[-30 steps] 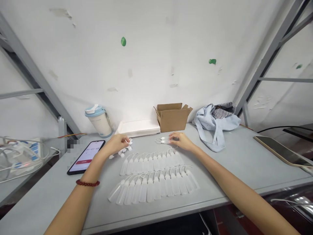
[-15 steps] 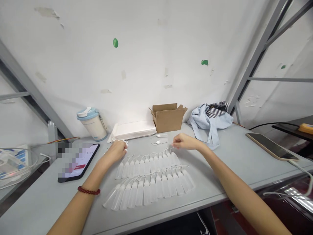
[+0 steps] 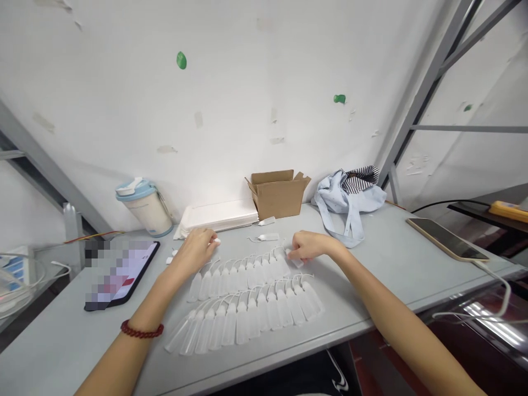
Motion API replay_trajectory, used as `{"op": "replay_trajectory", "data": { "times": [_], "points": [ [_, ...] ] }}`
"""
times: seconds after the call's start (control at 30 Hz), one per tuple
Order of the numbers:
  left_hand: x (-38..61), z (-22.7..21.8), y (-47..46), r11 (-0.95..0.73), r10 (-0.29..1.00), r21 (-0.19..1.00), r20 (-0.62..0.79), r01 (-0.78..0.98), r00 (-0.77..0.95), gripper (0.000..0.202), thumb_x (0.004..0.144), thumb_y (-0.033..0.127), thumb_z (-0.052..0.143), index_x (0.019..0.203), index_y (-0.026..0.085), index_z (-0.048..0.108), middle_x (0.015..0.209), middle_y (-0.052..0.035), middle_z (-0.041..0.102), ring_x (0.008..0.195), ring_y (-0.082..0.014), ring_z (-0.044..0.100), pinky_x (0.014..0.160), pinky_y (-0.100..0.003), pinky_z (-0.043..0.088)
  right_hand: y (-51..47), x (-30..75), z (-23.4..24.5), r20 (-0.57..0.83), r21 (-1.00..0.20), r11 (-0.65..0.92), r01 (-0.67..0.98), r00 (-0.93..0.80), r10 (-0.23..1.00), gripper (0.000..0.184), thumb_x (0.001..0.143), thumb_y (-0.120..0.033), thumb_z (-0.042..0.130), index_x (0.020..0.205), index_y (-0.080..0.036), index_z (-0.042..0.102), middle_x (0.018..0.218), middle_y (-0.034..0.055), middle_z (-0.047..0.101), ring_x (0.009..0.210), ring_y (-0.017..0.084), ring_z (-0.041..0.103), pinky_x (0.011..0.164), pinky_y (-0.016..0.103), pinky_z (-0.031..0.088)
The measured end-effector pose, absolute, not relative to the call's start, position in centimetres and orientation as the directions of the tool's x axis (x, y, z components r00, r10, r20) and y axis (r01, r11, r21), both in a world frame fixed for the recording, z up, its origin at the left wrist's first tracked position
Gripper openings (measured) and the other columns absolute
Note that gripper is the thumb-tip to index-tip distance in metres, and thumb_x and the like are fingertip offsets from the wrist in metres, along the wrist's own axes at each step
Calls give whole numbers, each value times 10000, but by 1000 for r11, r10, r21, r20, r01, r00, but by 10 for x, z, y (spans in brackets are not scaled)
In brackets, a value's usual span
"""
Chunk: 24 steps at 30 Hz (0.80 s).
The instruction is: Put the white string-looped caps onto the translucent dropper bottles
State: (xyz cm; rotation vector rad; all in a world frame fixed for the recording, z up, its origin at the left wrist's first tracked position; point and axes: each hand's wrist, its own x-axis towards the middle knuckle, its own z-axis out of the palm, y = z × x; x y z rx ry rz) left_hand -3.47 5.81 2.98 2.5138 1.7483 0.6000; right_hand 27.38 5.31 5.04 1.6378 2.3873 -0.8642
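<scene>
Bright, even light fills the scene, with a whiter hot patch on the wall [image 3: 231, 181] just left of the cardboard box [image 3: 277, 193]. In front of the box, the shadow under the right hand [image 3: 307, 246] is soft and faint on the worktop [image 3: 371, 275]. Far left of the box, a phone screen [image 3: 119, 269] is pixelated (blocky, unreadable). Wide-angle stretch slants the steel posts [image 3: 416, 104] to its right.

Phone [image 3: 119, 272] screen is pixelated (unreadable); the left hand [image 3: 198, 250] hides its grip.
</scene>
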Motion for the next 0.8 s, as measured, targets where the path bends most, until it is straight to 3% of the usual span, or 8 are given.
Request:
{"op": "replay_trajectory", "data": {
  "times": [0.1, 0.17, 0.33, 0.43, 0.6, 0.8],
  "points": [
    [-30, 34, 55, -378, 896, 271, 346, 885, 276, 284, 800, 367, 434, 812, 155, 622, 861, -136, 659, 900, -303, 572, 819, -415, 430, 58, 279, 48, -360, -326, 234, 916, -349, 865, 262, 695, -272, 520, 453, -172, 501, 480, 37, 544, 470, 144, 496, 498, 273, 353],
    [-25, 39, 51, -375, 902, 364, 357, 852, 244, 288, 794, 401, 471, 825, 164, 632, 855, -113, 663, 875, -280, 579, 811, -401, 436, 63, 283, 46, -276, -349, 257, 901, -361, 891, 260, 697, -272, 513, 458, -177, 471, 480, 30, 531, 471, 138, 477, 488, 268, 328],
    [-10, 52, 36, -229, 954, 795, 67, 562, 293, 330, 767, 486, 574, 882, 191, 666, 921, -59, 685, 803, -197, 603, 725, -309, 472, 64, 280, 44, 82, -578, 395, 714, -430, 899, 176, 727, -258, 528, 578, -168, 500, 570, 3, 551, 538, 114, 475, 522, 240, 338],
    [1, 53, 29, -122, 927, 884, -60, 452, 369, 326, 747, 480, 618, 888, 195, 685, 888, -56, 684, 780, -177, 604, 703, -288, 481, 56, 266, 40, 200, -720, 440, 537, -446, 872, 162, 767, -298, 563, 686, -158, 558, 631, 8, 595, 586, 119, 525, 560, 236, 382],
    [14, 48, 24, 6, 890, 931, -171, 365, 423, 326, 743, 470, 627, 832, 162, 685, 763, -45, 652, 680, -151, 577, 649, -273, 473, 41, 244, 29, 176, -886, 370, 280, -534, 827, 243, 799, -397, 608, 757, -159, 582, 638, -4, 596, 560, 119, 580, 553, 238, 427],
    [12, 55, 21, -108, 860, 942, -72, 319, 504, 248, 776, 418, 602, 797, 183, 679, 763, -25, 635, 691, -142, 561, 649, -254, 462, 30, 236, 35, 66, -970, 211, 120, -705, 706, 270, 832, -418, 579, 812, -152, 621, 729, 6, 606, 551, 91, 539, 519, 227, 432]
  ]
}}
